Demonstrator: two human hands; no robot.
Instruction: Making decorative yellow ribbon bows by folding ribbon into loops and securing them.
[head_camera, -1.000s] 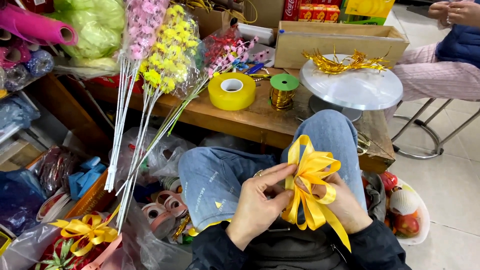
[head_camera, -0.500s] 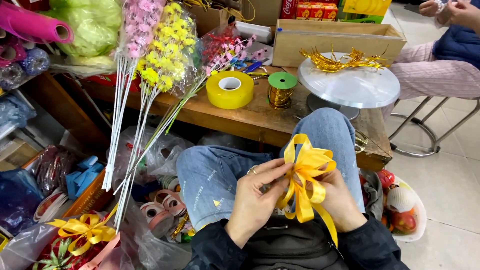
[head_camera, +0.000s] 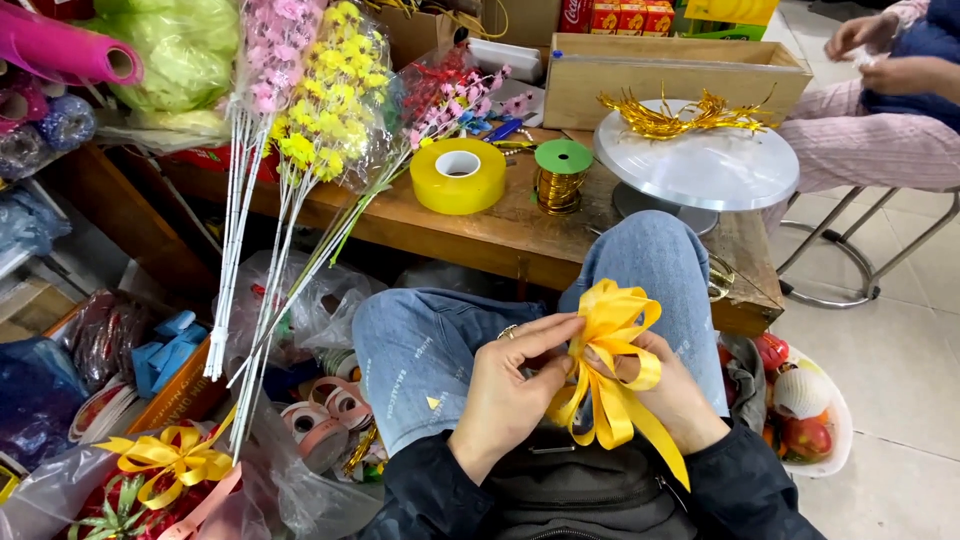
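Both hands, left and right, pinch a yellow ribbon bow over the lap, tape roll beyond.

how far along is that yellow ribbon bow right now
Done: the yellow ribbon bow already has several loops fanned out, with tails hanging below. In hand: the left hand and right hand pinch it at the centre, over the lap. Left: I can't see any tie securing the centre, so it seems unfinished.

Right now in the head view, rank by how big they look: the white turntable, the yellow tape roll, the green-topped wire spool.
1. white turntable
2. yellow tape roll
3. green-topped wire spool
All stand on the table at similar depth, so the ranking seems fair.
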